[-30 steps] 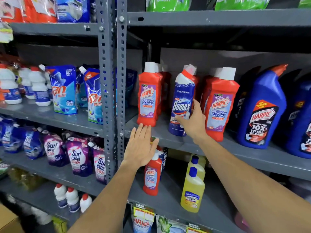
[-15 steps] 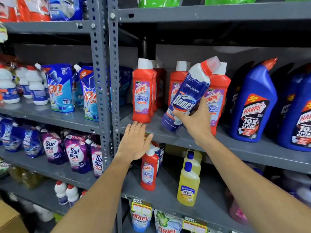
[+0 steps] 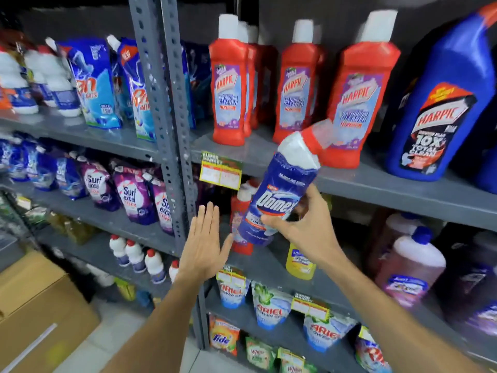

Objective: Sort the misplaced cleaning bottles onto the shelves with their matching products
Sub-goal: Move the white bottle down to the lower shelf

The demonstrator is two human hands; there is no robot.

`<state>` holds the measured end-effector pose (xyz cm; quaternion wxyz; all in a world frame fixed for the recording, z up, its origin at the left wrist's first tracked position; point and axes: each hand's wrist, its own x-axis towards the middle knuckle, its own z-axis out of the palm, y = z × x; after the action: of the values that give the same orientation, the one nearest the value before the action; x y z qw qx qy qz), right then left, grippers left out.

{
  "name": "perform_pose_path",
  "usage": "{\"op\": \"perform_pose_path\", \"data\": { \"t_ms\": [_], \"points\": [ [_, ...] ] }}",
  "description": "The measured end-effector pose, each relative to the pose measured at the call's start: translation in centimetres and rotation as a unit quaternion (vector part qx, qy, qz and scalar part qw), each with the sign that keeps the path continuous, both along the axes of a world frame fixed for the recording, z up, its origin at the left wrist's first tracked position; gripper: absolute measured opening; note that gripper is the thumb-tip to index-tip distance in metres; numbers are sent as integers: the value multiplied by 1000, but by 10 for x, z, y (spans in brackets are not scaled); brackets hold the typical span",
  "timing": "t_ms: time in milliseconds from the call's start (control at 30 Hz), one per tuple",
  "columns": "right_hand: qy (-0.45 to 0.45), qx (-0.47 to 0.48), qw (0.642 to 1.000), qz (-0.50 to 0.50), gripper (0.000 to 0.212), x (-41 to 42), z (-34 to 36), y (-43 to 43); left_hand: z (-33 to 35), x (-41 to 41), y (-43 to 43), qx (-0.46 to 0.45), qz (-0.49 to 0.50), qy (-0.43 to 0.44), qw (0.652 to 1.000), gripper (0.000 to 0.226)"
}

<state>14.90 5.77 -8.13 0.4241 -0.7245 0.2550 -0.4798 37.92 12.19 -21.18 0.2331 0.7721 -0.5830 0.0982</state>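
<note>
My right hand grips a blue and white Domex bottle with a red neck, tilted to the right and held in the air in front of the shelf edge. Behind it, red Harpic bathroom cleaner bottles stand in rows on the grey shelf, with a gap between them. A big blue Harpic bottle stands at the right. My left hand is flat and open, fingers up, beside the grey upright post, holding nothing. One red Harpic bottle stands on the shelf below.
Blue Rin pouches and white bottles fill the left shelf; purple Surf Excel pouches sit below. A yellow bottle, a pink jug, Ariel pouches and small white bottles are lower down. A cardboard box stands at bottom left.
My right hand has lifted the Domex bottle off the Harpic shelf, tilted it and drawn it down and toward me. My left hand came off the shelf edge. The view dropped lower.
</note>
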Motion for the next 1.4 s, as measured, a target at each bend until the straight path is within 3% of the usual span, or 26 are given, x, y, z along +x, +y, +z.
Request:
{"op": "perform_pose_path", "data": {
  "t_ms": [133, 267, 667, 967, 1400],
  "points": [
    [106, 16, 993, -39, 64, 0, -65, 1, -44, 5, 5, 129, -17, 34, 991, 81],
    [156, 57, 981, -100, 68, 8, -127, -5, -71, 14, -2, 212, -41, 50, 975, 81],
    [182, 98, 957, -203, 72, 73, -203, -54, -135, 56, -65, 312, -73, 50, 946, 82],
    [190, 123, 933, -281, 70, 102, -212, -103, -161, 68, -62, 269, -87, 37, 959, 81],
    [190, 124, 924, -307, 72, 117, -216, -146, -157, 65, -61, 262, -84, 47, 960, 80]
  ]
}}
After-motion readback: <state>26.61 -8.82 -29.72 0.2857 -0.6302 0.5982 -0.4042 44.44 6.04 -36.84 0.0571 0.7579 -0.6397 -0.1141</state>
